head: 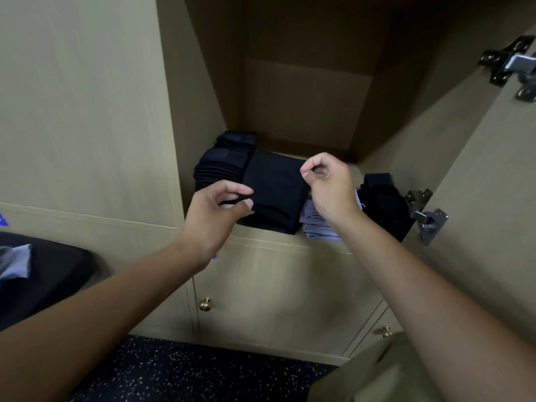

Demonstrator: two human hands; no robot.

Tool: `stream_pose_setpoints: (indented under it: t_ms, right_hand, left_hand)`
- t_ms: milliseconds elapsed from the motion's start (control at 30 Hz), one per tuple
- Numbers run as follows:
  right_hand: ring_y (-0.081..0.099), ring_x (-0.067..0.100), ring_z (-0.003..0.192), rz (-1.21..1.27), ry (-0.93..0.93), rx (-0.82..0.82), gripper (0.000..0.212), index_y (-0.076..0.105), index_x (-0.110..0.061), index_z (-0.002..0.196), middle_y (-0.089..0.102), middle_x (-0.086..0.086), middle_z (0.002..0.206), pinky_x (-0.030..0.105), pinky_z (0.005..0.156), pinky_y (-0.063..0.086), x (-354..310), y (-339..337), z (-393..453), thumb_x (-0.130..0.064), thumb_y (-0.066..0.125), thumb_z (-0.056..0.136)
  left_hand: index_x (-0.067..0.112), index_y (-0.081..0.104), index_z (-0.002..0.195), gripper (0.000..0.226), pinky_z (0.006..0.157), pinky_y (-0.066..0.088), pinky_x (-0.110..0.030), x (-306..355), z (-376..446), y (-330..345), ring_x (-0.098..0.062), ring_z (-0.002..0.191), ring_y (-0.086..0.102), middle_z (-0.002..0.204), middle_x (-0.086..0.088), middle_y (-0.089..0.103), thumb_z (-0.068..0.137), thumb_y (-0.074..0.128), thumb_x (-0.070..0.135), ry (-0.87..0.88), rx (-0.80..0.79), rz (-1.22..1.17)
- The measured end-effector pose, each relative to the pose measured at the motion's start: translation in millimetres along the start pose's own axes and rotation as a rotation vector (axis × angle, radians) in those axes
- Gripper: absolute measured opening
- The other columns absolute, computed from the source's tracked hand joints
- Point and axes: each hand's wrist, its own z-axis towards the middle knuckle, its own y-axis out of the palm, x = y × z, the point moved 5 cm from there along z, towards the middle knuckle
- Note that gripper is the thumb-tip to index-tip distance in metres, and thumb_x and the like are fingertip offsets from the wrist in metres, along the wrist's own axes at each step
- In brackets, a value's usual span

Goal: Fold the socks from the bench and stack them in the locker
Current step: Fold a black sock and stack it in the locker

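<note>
With the left hand (220, 207) pinching the folded black sock (275, 192) and the right hand (324, 181) pinching its far corner, letting go unevenly — near the locker shelf (290, 243) lip — could topple the pile.

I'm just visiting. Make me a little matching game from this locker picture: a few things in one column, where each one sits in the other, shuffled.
Things:
1. black folded sock
2. grey socks
3. brass knob
4. metal hinge

Places:
A. on the lower cabinet door, below the locker shelf
B. pinched between the left hand and the right hand
C. on the open door at the right
D. on the shelf, under the right wrist

Pairs: 1-B, 2-D, 3-A, 4-C
</note>
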Motion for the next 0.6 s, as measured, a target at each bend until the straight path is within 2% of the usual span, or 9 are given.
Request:
stream_pose_setpoints:
  t_ms: [100,167,233,300,367,433,500,533,600]
  right_hand:
    - [0.055,0.0,0.066,-0.158,-0.048,-0.081,0.032,0.074,-0.015,0.095,0.065,-0.012,0.084,0.016,0.059,0.045,2,1,10,0.004,0.049,0.098]
    - [0.053,-0.001,0.061,-0.206,-0.043,-0.131,0.028,0.074,-0.016,0.107,0.061,-0.014,0.079,0.016,0.055,0.041,9,5,16,0.0,0.053,0.1]
    - [0.05,-0.001,0.065,-0.244,-0.052,-0.189,0.026,0.071,-0.017,0.118,0.056,-0.016,0.077,0.016,0.065,0.042,13,12,22,-0.004,0.059,0.099]
    - [0.052,0.002,0.072,-0.296,-0.067,-0.251,0.032,0.068,-0.015,0.128,0.061,-0.013,0.082,0.021,0.074,0.044,15,20,26,-0.009,0.064,0.097]
    - [0.063,0.01,0.087,-0.369,-0.081,-0.306,0.04,0.063,-0.013,0.135,0.072,-0.001,0.104,0.024,0.083,0.049,18,26,28,-0.014,0.069,0.096]
    - [0.065,0.019,0.113,-0.453,-0.097,-0.358,0.048,0.06,-0.012,0.14,0.068,0.005,0.129,0.032,0.1,0.051,22,31,27,-0.021,0.071,0.095]
    - [0.058,0.022,0.127,-0.559,-0.123,-0.409,0.053,0.057,-0.012,0.143,0.063,0.005,0.138,0.035,0.108,0.046,24,35,24,-0.032,0.071,0.095]
    - [0.051,0.025,0.134,-0.63,-0.142,-0.424,0.055,0.056,-0.013,0.144,0.059,0.007,0.142,0.036,0.111,0.042,23,35,23,-0.036,0.069,0.096]
    - [0.032,0.029,0.146,-0.759,-0.182,-0.41,0.057,0.053,-0.014,0.147,0.045,0.012,0.154,0.038,0.117,0.03,20,34,22,-0.04,0.065,0.097]
  left_hand:
    - [0.024,0.075,0.112,0.022,0.106,0.052,-0.042,-5,3,3,-0.017,0.105,0.073,0.118,-0.003,0.071,0.093,0.073,0.013,-0.022,-0.058,0.058]
    - [0.031,0.072,0.117,0.025,0.111,0.048,-0.047,-13,5,5,-0.018,0.115,0.068,0.126,-0.003,0.068,0.093,0.073,0.021,-0.057,-0.097,0.083]
    - [0.036,0.069,0.122,0.031,0.111,0.047,-0.048,-20,6,7,-0.015,0.115,0.067,0.132,-0.003,0.064,0.092,0.074,0.031,-0.086,-0.125,0.093]
    - [0.038,0.067,0.127,0.036,0.112,0.046,-0.047,-24,8,8,-0.011,0.115,0.066,0.135,0.0,0.062,0.092,0.074,0.035,-0.087,-0.129,0.126]
    - [0.036,0.064,0.133,0.039,0.111,0.047,-0.043,-26,9,9,-0.009,0.114,0.065,0.136,0.002,0.059,0.095,0.071,0.032,-0.075,-0.122,0.158]
    - [0.033,0.061,0.137,0.042,0.102,0.051,-0.031,-26,10,10,-0.006,0.107,0.067,0.134,0.002,0.06,0.096,0.07,0.03,-0.059,-0.123,0.186]
    - [0.033,0.057,0.14,0.046,0.081,0.049,-0.016,-27,9,12,-0.004,0.098,0.067,0.129,0.003,0.061,0.096,0.069,0.03,-0.026,-0.134,0.265]
    - [0.033,0.055,0.142,0.048,0.074,0.046,-0.013,-28,8,13,-0.006,0.093,0.066,0.128,0.004,0.059,0.096,0.069,0.031,-0.011,-0.129,0.32]
    - [0.033,0.052,0.144,0.052,0.076,0.044,-0.011,-29,8,13,-0.007,0.091,0.06,0.131,0.004,0.047,0.095,0.069,0.034,0.012,-0.115,0.416]
